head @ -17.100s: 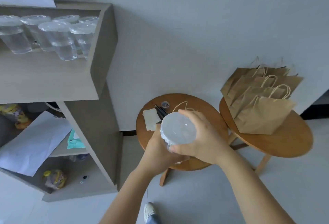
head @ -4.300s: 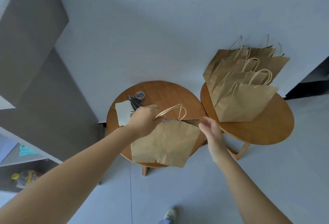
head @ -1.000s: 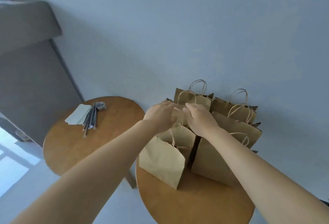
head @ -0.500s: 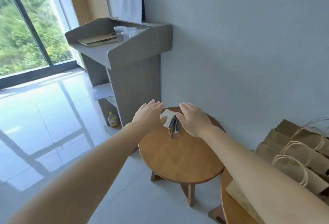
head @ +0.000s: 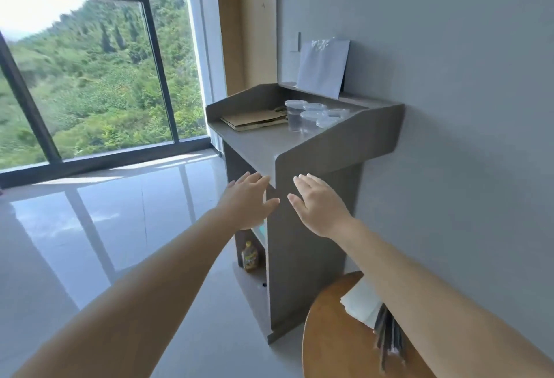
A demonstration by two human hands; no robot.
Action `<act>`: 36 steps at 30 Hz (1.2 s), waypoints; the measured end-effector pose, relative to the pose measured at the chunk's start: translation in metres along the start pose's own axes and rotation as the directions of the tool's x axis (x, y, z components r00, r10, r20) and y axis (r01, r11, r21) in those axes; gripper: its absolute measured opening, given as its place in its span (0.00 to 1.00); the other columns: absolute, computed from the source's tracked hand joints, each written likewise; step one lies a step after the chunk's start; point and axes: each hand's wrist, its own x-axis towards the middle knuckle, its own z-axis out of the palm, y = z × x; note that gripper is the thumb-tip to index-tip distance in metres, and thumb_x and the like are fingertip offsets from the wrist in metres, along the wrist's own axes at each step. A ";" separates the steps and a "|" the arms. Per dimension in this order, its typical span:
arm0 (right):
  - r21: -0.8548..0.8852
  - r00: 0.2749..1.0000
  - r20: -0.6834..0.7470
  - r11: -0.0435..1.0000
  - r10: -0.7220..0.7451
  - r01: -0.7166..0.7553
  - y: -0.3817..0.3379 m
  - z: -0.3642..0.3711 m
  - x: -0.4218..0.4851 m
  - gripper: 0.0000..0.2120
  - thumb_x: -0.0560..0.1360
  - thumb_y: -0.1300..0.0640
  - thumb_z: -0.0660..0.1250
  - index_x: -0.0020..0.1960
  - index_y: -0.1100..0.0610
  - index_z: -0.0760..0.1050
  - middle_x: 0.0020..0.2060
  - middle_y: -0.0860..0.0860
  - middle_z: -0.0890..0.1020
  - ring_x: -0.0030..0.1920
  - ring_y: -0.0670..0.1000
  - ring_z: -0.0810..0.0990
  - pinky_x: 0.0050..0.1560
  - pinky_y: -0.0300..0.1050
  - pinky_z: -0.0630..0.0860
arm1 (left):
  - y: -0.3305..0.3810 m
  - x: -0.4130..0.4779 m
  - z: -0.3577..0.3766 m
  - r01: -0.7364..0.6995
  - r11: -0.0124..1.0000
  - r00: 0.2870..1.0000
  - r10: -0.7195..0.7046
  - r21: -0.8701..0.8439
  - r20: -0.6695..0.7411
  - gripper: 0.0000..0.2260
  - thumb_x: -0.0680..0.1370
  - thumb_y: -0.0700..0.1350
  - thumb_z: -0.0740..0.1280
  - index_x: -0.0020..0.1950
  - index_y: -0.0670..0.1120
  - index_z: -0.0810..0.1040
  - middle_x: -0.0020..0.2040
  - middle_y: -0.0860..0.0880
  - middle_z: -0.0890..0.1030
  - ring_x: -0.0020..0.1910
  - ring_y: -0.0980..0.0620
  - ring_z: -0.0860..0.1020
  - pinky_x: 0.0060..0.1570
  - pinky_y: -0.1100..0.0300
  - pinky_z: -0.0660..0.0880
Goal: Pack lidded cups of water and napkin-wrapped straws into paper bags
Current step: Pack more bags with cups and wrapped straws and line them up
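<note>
Several clear lidded cups of water (head: 311, 116) stand on the sloped top of a grey stand (head: 299, 149) against the wall. Beside them lies a flat stack of folded brown paper bags (head: 254, 119). My left hand (head: 245, 200) and my right hand (head: 317, 203) are both stretched out in the air with straight fingers, holding nothing, below and in front of the stand's front edge. White napkins (head: 359, 302) and dark straws (head: 388, 338) lie on a round wooden table (head: 332, 341) at the lower right, partly hidden by my right forearm.
A white sheet (head: 322, 68) leans on the wall behind the cups. A yellow bottle (head: 250, 254) sits on the stand's low shelf. Glossy tiled floor (head: 105, 227) stretches left to a large window (head: 90, 62). The grey wall runs along the right.
My view has swung left and up from the round table toward the grey stand. Both hands have left the napkins and straws and now reach out toward the stand, holding nothing.
</note>
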 end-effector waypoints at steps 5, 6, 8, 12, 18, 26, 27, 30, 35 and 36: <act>-0.018 0.992 -0.023 0.992 -0.126 0.125 -0.012 0.019 0.109 0.24 0.82 0.50 0.50 0.75 0.61 0.58 0.73 0.55 0.63 0.75 0.52 0.57 0.72 0.41 0.51 | -0.061 0.073 -0.015 0.111 0.994 0.993 -0.112 -0.003 -0.031 0.22 0.81 0.55 0.57 0.72 0.46 0.65 0.69 0.47 0.71 0.67 0.47 0.70 0.63 0.54 0.66; -0.027 0.991 -0.005 0.991 -0.132 0.132 -0.014 0.025 0.126 0.25 0.82 0.49 0.50 0.75 0.61 0.58 0.73 0.55 0.63 0.75 0.53 0.57 0.72 0.41 0.51 | -0.072 0.085 -0.014 0.127 0.992 0.992 -0.127 -0.006 -0.022 0.21 0.81 0.55 0.57 0.71 0.46 0.67 0.67 0.47 0.72 0.65 0.47 0.71 0.61 0.54 0.67; -0.039 0.992 0.027 0.991 -0.126 0.127 -0.017 0.038 0.158 0.25 0.82 0.49 0.51 0.75 0.60 0.58 0.73 0.55 0.63 0.74 0.53 0.57 0.73 0.43 0.53 | -0.094 0.109 -0.010 0.148 0.989 0.989 -0.148 0.007 -0.010 0.21 0.81 0.55 0.56 0.70 0.45 0.68 0.67 0.47 0.73 0.65 0.47 0.72 0.61 0.54 0.68; -0.027 0.995 0.063 0.997 -0.074 0.076 -0.026 0.068 0.224 0.27 0.81 0.48 0.52 0.75 0.61 0.55 0.74 0.56 0.60 0.75 0.54 0.55 0.73 0.47 0.53 | -0.138 0.160 0.000 0.166 0.986 0.986 -0.166 0.014 -0.004 0.21 0.81 0.55 0.56 0.70 0.45 0.67 0.68 0.47 0.72 0.66 0.47 0.71 0.62 0.53 0.68; -0.025 0.991 0.090 0.995 0.100 -0.098 -0.034 0.129 0.315 0.27 0.81 0.49 0.51 0.75 0.63 0.52 0.75 0.58 0.57 0.76 0.55 0.52 0.74 0.46 0.49 | -0.214 0.253 0.019 0.092 0.994 0.994 -0.095 0.050 0.049 0.21 0.81 0.55 0.55 0.70 0.46 0.68 0.68 0.48 0.72 0.66 0.47 0.71 0.60 0.54 0.68; 0.023 0.967 0.034 0.967 0.253 -0.254 -0.026 0.175 0.405 0.26 0.81 0.50 0.52 0.74 0.62 0.55 0.73 0.56 0.61 0.75 0.54 0.55 0.73 0.45 0.52 | -0.292 0.375 0.021 -0.003 1.000 0.995 0.000 0.029 0.096 0.20 0.81 0.55 0.56 0.69 0.47 0.69 0.66 0.47 0.75 0.64 0.46 0.73 0.59 0.53 0.70; 0.022 0.963 0.032 0.963 0.268 -0.269 -0.022 0.178 0.412 0.26 0.81 0.50 0.52 0.75 0.62 0.55 0.73 0.56 0.61 0.75 0.54 0.55 0.73 0.45 0.52 | -0.295 0.386 0.024 0.002 1.000 0.996 -0.003 0.010 0.084 0.20 0.81 0.55 0.56 0.69 0.47 0.69 0.65 0.47 0.75 0.64 0.46 0.73 0.59 0.53 0.70; 0.006 0.948 0.030 0.948 0.318 -0.318 -0.009 0.191 0.441 0.26 0.81 0.50 0.53 0.75 0.61 0.54 0.74 0.55 0.60 0.75 0.53 0.54 0.72 0.43 0.50 | -0.300 0.422 0.044 -0.005 0.999 1.000 0.004 0.034 0.011 0.18 0.81 0.55 0.56 0.64 0.45 0.73 0.59 0.46 0.79 0.58 0.46 0.76 0.51 0.55 0.71; -0.021 0.946 0.009 0.946 0.323 -0.323 0.020 0.205 0.487 0.25 0.81 0.50 0.52 0.75 0.61 0.55 0.74 0.55 0.60 0.75 0.53 0.53 0.72 0.42 0.49 | -0.302 0.492 0.070 -0.038 0.998 0.997 0.042 0.057 -0.071 0.16 0.80 0.56 0.59 0.58 0.46 0.75 0.53 0.47 0.80 0.55 0.47 0.76 0.47 0.56 0.66; -0.025 0.946 0.005 0.946 0.324 -0.324 0.027 0.209 0.495 0.25 0.81 0.50 0.52 0.74 0.61 0.55 0.74 0.55 0.60 0.75 0.53 0.54 0.72 0.43 0.49 | -0.301 0.506 0.074 -0.041 0.997 0.996 0.046 0.068 -0.075 0.16 0.79 0.56 0.60 0.56 0.46 0.75 0.53 0.48 0.80 0.54 0.47 0.76 0.46 0.56 0.65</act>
